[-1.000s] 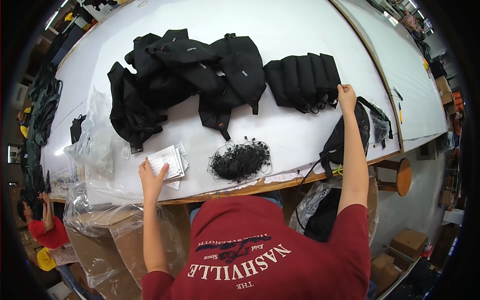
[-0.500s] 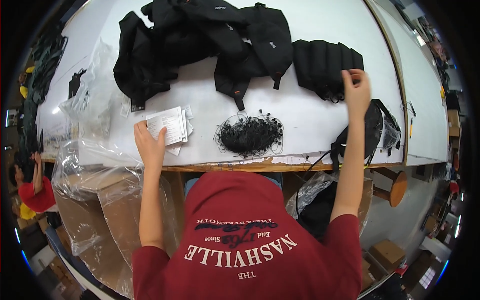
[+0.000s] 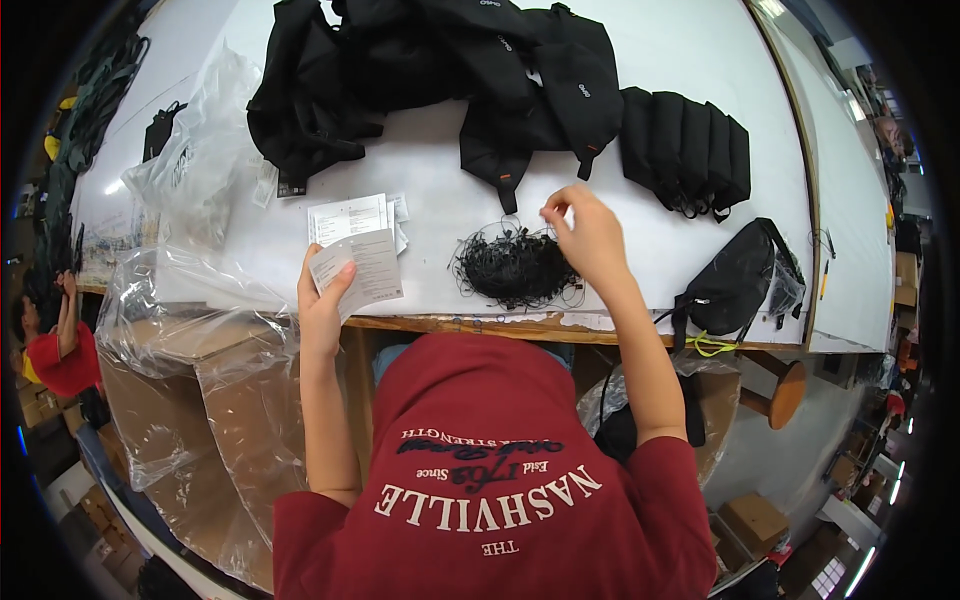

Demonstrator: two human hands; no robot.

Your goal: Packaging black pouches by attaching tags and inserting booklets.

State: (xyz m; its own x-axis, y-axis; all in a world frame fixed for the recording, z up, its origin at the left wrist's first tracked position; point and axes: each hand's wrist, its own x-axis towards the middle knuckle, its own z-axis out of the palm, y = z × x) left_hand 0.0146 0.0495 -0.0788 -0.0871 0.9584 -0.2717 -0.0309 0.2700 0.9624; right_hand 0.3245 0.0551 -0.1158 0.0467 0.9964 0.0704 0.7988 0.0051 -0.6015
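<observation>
My left hand point(image 3: 324, 312) is closed on a white printed card point(image 3: 368, 266), thumb on its face, lifted at the table's near edge. Just behind it lies a stack of similar printed cards point(image 3: 350, 216). My right hand point(image 3: 592, 240) is at the far right side of a tangled pile of thin black tag strings point(image 3: 512, 268). Its thumb and index finger are pinched together; whatever is between them is too small to make out.
Black bags point(image 3: 400, 70) are heaped across the back, with a row of flat black pouches point(image 3: 685, 150) beside them. A small black bag point(image 3: 730, 285) sits at the right edge. Clear plastic point(image 3: 195, 165) covers the left side, and a wooden stool point(image 3: 786, 395) stands lower right.
My right hand has come left and nearer, from the black pouches to the string pile. My left hand has raised a card off the stack and tilted it.
</observation>
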